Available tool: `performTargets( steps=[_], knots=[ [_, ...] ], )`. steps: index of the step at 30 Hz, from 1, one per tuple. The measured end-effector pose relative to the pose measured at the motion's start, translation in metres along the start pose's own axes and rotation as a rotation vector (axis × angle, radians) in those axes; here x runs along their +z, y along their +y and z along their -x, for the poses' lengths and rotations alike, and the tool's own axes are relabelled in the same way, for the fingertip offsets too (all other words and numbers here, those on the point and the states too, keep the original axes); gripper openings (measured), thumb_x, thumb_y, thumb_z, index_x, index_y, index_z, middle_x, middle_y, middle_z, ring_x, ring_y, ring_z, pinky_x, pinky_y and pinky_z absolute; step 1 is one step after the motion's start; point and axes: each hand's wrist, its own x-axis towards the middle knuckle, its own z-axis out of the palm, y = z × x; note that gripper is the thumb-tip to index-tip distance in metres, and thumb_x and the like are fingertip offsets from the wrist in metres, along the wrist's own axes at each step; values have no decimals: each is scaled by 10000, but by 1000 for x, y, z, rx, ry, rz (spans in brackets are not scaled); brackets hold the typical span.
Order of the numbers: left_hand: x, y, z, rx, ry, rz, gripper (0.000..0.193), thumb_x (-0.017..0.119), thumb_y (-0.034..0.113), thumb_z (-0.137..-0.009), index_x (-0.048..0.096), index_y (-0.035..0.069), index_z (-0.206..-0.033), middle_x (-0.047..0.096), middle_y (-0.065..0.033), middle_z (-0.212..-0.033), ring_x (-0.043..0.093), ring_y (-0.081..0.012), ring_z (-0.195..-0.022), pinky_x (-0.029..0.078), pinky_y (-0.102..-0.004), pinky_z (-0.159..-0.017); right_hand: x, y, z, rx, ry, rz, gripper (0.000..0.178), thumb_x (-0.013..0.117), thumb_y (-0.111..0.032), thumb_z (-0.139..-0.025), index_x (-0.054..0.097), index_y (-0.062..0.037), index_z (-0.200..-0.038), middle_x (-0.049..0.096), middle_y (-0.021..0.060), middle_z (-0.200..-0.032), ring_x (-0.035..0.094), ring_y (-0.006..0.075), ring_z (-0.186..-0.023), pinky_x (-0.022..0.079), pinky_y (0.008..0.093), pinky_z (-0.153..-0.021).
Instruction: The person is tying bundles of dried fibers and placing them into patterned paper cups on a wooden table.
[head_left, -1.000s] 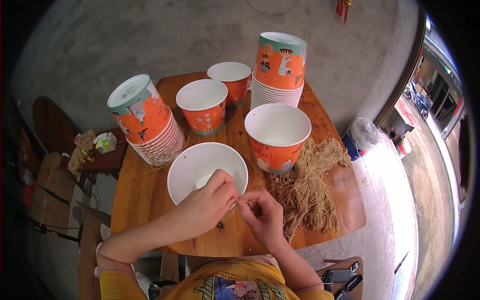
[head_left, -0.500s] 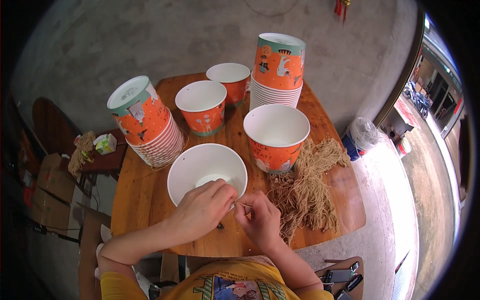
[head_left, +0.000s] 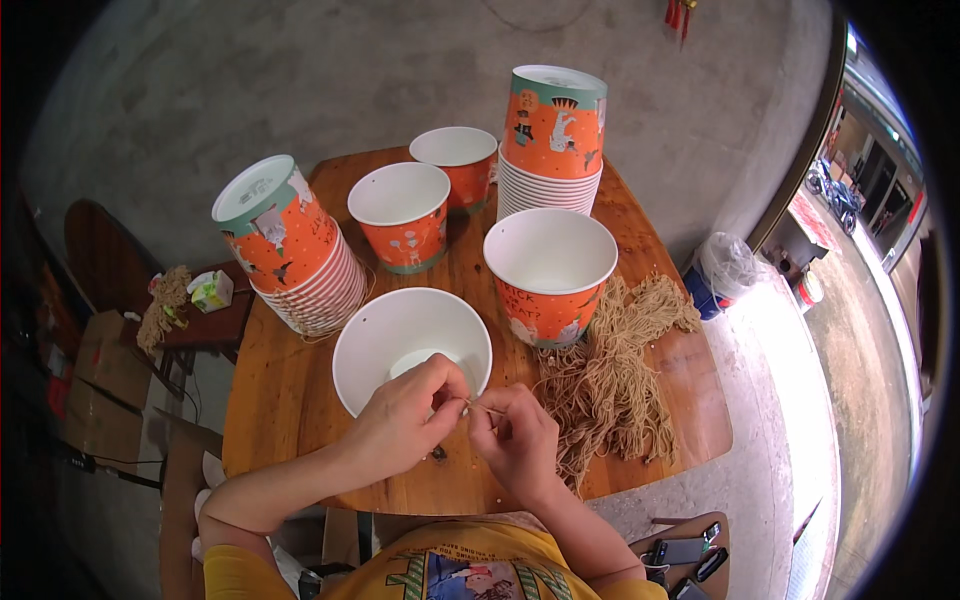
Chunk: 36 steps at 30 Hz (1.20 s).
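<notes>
The left hand (head_left: 405, 420), now turned so that its thumb shows, and the right hand (head_left: 520, 440) pinch thin brown string (head_left: 472, 403) between nearly closed fingers beside the white-lined paper bucket (head_left: 357, 348), lower centre of the frame, apparently still working it.

The thin cord (head_left: 485, 407) at the grip was tan, and so was the heap of strands (head_left: 622, 390) to its right. Just beyond the grip, the nearest bucket (head_left: 412, 330) showed plain white inside. Beyond and to the right, another bucket (head_left: 553, 312) was white within, orange outside, with dark lettering. Far left of the grip, the upturned stack (head_left: 285, 240) bore a green band over speckled orange with pale figures. Below, the shirt (head_left: 435, 558) was yellow.
</notes>
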Motion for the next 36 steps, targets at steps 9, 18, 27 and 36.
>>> performTargets(
  steps=[9, 18, 27, 36],
  knots=[
    [-2, 5, -4, 8, -31, 136, 285, 580, 18, -908, 418, 30, -1142, 609, -63, -842, 595, -140, -784, 494, -298, -739, 1, 7, 8, 412, -1, -399, 123, 673, -17, -864, 573, -29, -934, 509, -56, -740, 428, -3, -625, 365, 168, -525],
    [-1, 2, -7, 15, -59, 178, 314, 575, 27, -929, 394, 23, -1186, 623, -68, -853, 607, -146, -806, 487, -301, -784, -22, 5, -2, -86, -59, 152, 269, 718, -61, -775, 612, -145, -1008, 584, 42, -928, 638, 219, -759, 532, 322, -564],
    [7, -2, -11, 32, -68, 207, 325, 583, 37, -932, 377, 34, -1184, 622, -66, -850, 607, -144, -794, 485, -292, -755, -44, 8, -18, -326, -220, 352, 292, 702, -106, -765, 602, -133, -1038, 585, 9, -950, 616, 180, -752, 525, 307, -552],
    [8, 0, -14, 14, -98, 226, 404, 588, -9, -921, 337, 43, -1233, 606, -51, -879, 584, -103, -840, 459, -267, -786, -59, -1, -30, -443, -337, 528, 333, 670, -104, -746, 583, -87, -1068, 577, 13, -921, 592, 168, -715, 510, 278, -537]
  ],
)
